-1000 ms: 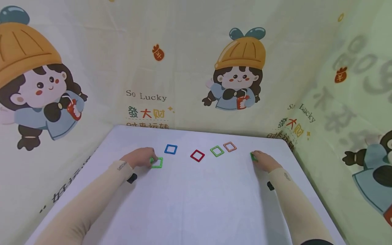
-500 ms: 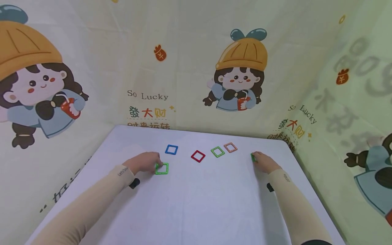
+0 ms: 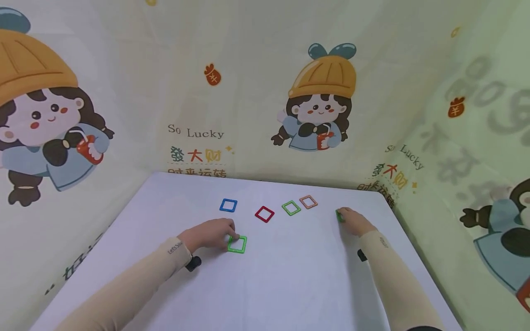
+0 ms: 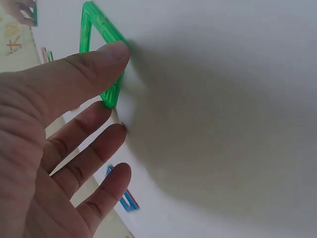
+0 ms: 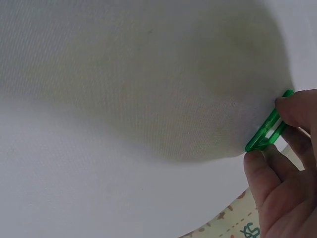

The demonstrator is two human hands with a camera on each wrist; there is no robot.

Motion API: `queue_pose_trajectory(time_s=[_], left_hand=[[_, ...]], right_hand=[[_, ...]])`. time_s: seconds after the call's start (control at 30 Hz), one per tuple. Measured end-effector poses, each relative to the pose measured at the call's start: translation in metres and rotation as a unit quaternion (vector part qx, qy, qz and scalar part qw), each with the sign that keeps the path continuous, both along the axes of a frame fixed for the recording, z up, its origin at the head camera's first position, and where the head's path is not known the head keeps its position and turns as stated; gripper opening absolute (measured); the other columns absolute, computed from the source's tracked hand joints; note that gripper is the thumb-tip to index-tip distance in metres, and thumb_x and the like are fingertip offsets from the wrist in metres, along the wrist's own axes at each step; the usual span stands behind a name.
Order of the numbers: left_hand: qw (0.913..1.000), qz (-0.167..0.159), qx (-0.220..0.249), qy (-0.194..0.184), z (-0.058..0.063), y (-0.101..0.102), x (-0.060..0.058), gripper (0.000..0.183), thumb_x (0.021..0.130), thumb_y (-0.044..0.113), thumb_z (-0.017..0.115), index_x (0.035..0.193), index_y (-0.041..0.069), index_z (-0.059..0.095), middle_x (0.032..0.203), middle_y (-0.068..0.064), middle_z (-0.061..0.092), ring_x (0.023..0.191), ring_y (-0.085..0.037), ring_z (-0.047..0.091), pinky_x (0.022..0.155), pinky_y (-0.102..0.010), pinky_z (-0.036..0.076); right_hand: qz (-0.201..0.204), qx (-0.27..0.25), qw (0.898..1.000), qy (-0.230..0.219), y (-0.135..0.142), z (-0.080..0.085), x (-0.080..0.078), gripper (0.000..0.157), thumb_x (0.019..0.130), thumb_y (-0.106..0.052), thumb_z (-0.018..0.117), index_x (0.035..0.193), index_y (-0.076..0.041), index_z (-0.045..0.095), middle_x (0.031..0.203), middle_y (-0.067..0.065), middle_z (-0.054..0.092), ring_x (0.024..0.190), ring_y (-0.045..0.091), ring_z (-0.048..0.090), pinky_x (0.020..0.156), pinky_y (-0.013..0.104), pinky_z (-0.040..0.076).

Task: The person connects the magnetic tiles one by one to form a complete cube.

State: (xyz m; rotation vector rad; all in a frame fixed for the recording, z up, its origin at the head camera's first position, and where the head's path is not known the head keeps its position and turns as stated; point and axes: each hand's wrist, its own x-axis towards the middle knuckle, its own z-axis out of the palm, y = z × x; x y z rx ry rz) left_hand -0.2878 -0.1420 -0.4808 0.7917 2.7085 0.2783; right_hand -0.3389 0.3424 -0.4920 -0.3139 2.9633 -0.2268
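Observation:
My left hand (image 3: 210,233) pinches a bright green square frame (image 3: 237,251) by its edge between thumb and forefinger. Close up in the left wrist view, the thumb lies across that green square frame (image 4: 104,22) while the other fingers are spread apart below it. Farther right, my right hand (image 3: 355,220) holds a darker green frame (image 5: 267,129) by its edges, with thumb and fingertips on it. Most of this frame is covered by the hand in the head view.
Toward the back of the white table (image 3: 281,285) lie a blue square frame (image 3: 228,205), a red one (image 3: 264,214), a light green one (image 3: 291,208) and an orange one (image 3: 308,202). A printed cloth (image 3: 248,92) hangs behind the table's back edge.
My left hand has moved right and nearer to me, carrying the bright green square frame with it. The right hand has stayed almost still, and the other frames lie where they were.

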Motion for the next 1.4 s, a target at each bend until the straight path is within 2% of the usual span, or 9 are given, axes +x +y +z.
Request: queue_pose_trajectory(time_s=[0.17,0.37,0.47,0.57,0.73,1.0,1.23,1.4], left_hand=[[0.9997,-0.017,0.018,0.004,-0.003,0.014,0.004,0.045,0.083,0.014,0.083,0.124,0.032,0.077,0.115,0.008,0.061,0.101,-0.011,0.052,0.092,-0.032,0.051],[0.9987,-0.037,0.035,-0.002,-0.006,0.031,0.013,0.045,0.082,0.017,0.085,0.123,0.034,0.077,0.117,0.008,0.060,0.103,-0.010,0.051,0.092,-0.032,0.052],[0.9983,-0.042,0.041,-0.006,-0.007,0.038,0.017,0.045,0.082,0.018,0.086,0.123,0.034,0.077,0.122,0.007,0.060,0.108,-0.012,0.054,0.096,-0.034,0.052],[0.9977,-0.044,0.051,-0.010,-0.009,0.044,0.021,0.045,0.082,0.017,0.085,0.123,0.034,0.077,0.133,0.003,0.061,0.120,-0.018,0.058,0.104,-0.038,0.051],[0.9973,-0.037,0.061,-0.017,-0.012,0.053,0.026,0.045,0.082,0.017,0.084,0.122,0.035,0.077,0.145,-0.002,0.059,0.134,-0.026,0.055,0.110,-0.046,0.048],[0.9966,-0.018,0.074,-0.033,-0.015,0.065,0.032,0.045,0.079,0.022,0.088,0.120,0.037,0.077,0.145,-0.001,0.058,0.132,-0.026,0.056,0.107,-0.047,0.049],[0.9954,-0.011,0.091,-0.030,-0.017,0.068,0.037,0.043,0.077,0.025,0.092,0.117,0.035,0.079,0.141,-0.002,0.059,0.129,-0.025,0.057,0.107,-0.046,0.050],[0.9940,0.001,0.107,-0.020,-0.022,0.068,0.038,0.043,0.077,0.027,0.092,0.118,0.032,0.078,0.139,-0.002,0.060,0.127,-0.025,0.058,0.107,-0.046,0.049]], right_hand=[[0.019,0.000,1.000,0.022,0.001,0.001,-0.002,0.044,0.100,0.000,0.056,0.142,0.012,0.049,0.145,0.035,0.050,0.135,0.052,0.049,0.112,0.059,0.040],[0.011,0.003,1.000,0.025,0.000,-0.001,-0.004,0.043,0.099,0.001,0.059,0.141,0.011,0.051,0.145,0.034,0.051,0.134,0.050,0.051,0.112,0.058,0.042],[0.010,-0.003,0.999,0.033,-0.001,-0.003,-0.005,0.042,0.099,0.002,0.058,0.140,0.010,0.052,0.145,0.033,0.052,0.134,0.049,0.051,0.112,0.057,0.041],[0.008,-0.009,0.999,0.043,-0.001,-0.005,-0.006,0.042,0.099,0.002,0.058,0.140,0.009,0.053,0.144,0.031,0.053,0.134,0.049,0.052,0.112,0.057,0.042],[0.005,-0.006,0.999,0.050,0.002,-0.007,-0.003,0.041,0.099,0.000,0.059,0.139,0.007,0.056,0.143,0.029,0.056,0.131,0.048,0.055,0.110,0.057,0.044],[0.007,0.005,0.998,0.063,0.004,-0.009,-0.001,0.041,0.097,0.001,0.060,0.138,0.007,0.057,0.140,0.029,0.058,0.129,0.048,0.057,0.108,0.057,0.045],[-0.003,0.014,0.998,0.055,0.002,-0.010,-0.004,0.041,0.099,0.000,0.059,0.139,0.006,0.056,0.142,0.028,0.057,0.131,0.046,0.056,0.109,0.056,0.045],[0.000,0.030,0.997,0.068,0.004,-0.011,-0.005,0.039,0.098,0.000,0.059,0.138,0.005,0.058,0.140,0.026,0.059,0.127,0.045,0.059,0.106,0.055,0.048]])
